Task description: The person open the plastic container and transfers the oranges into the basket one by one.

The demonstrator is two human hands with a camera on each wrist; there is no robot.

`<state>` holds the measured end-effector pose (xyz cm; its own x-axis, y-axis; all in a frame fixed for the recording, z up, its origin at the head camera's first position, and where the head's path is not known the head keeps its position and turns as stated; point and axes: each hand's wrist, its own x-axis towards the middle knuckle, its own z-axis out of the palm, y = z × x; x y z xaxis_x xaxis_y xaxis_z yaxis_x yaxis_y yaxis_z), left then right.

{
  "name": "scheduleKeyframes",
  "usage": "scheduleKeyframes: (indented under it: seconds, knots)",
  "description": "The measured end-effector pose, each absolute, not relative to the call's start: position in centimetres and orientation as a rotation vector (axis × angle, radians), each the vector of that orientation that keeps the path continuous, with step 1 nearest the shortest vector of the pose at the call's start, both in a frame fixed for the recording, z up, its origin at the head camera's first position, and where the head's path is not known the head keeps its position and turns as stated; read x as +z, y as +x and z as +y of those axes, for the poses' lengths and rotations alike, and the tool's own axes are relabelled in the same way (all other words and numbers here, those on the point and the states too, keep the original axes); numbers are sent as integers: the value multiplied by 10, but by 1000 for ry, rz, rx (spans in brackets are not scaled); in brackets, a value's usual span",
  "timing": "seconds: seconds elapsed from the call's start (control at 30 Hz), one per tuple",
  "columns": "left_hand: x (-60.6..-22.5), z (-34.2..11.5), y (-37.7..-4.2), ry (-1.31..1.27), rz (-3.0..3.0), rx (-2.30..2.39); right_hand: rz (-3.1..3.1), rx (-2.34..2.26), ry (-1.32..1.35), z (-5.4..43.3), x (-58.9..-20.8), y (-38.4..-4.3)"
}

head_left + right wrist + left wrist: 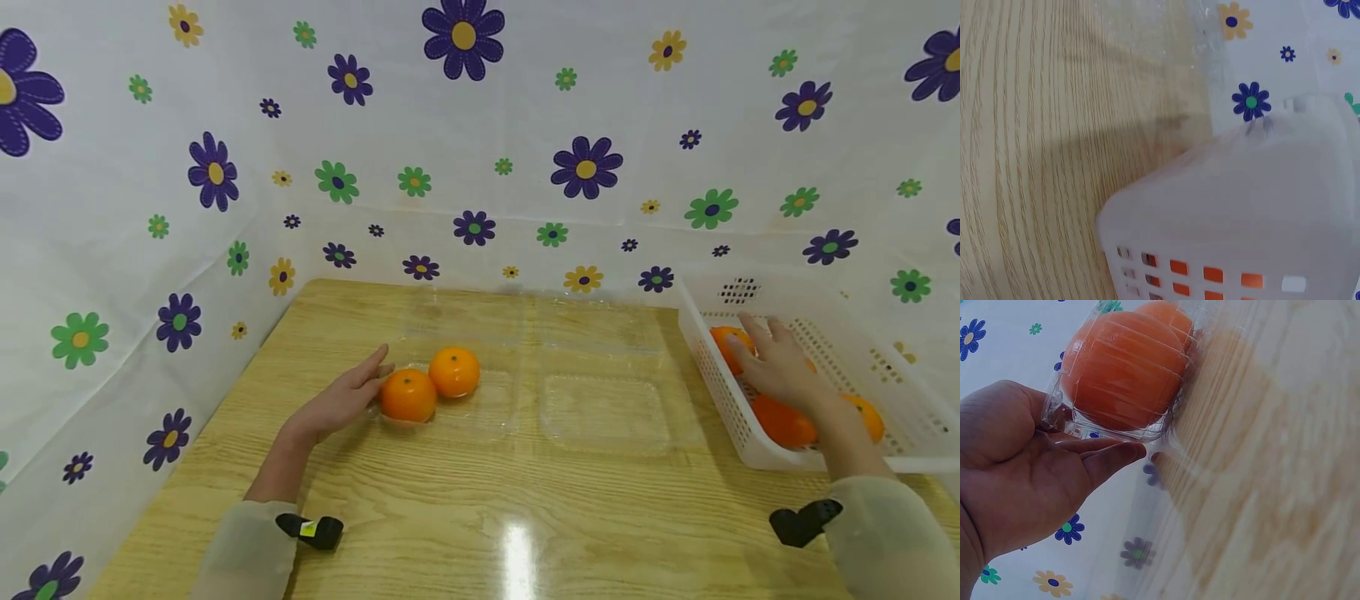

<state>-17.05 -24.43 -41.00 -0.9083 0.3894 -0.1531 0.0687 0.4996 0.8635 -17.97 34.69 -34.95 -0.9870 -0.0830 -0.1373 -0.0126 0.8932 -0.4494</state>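
My left hand [348,400] rests at the left side of a clear plastic container [491,417], fingers fairly straight against its edge. Inside sit two mandarins, a nearer one [408,396] and a farther one [454,372]. In the left wrist view the fingers [1116,455] lie along the container's side, close beside the bigger-looking mandarin [1125,369]. Over in the white basket [708,375], my right hand [783,367] reaches down with fingers spread above several mandarins [783,421]. The right wrist view shows the basket's outer wall [1241,200]; the hand is hidden there.
A second clear container [603,412] lies open to the right of the first, between it and the basket. Both lids [600,325] lean back toward the flowered cloth [525,167] behind the wooden table [420,517]. Another mandarin [862,417] is by the right forearm.
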Motion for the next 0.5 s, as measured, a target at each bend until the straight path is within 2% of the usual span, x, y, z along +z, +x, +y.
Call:
scheduleKeyframes:
  seconds: [0.5]
  knots:
    - [-413,-245,-173,369,2416,1367,3015,-867,-208,317,-351,-163]
